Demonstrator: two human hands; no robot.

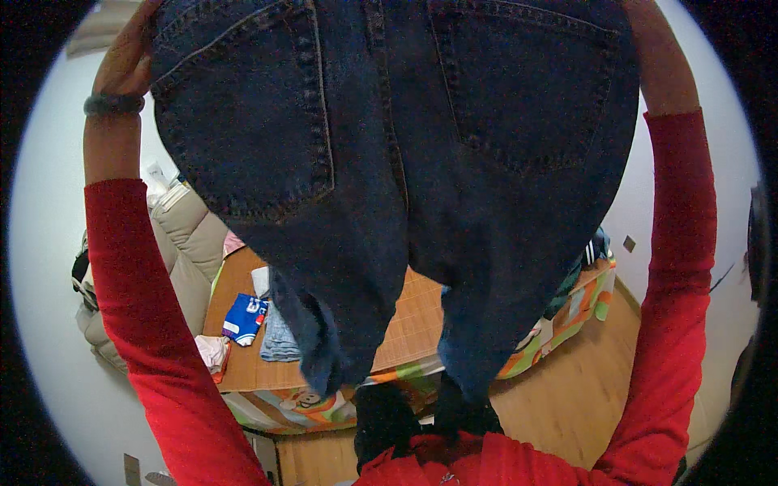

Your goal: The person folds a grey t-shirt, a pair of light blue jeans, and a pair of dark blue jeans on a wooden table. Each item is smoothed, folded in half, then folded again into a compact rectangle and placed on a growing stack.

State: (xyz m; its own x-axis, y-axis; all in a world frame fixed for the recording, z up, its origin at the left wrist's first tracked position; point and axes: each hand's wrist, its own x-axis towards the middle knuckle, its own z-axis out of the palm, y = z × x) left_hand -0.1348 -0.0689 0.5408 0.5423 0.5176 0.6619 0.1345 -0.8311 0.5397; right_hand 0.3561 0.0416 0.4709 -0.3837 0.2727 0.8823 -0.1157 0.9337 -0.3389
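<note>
Dark jeans (365,170), lengthwise vertical, legs (344,308) downward.

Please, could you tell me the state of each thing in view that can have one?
Dark jeans: unfolded, held up, back pockets facing the camera, legs hanging down.
Left hand: raised at the jeans' side, fingers mostly hidden.
Right hand: raised, mostly out of view, grip unclear.
Blue jersey: on the mat, apparently folded.
Grey-blue cloth: folded, beside the jersey.
Patterned sheet: hanging below the mat's near edge.
</note>
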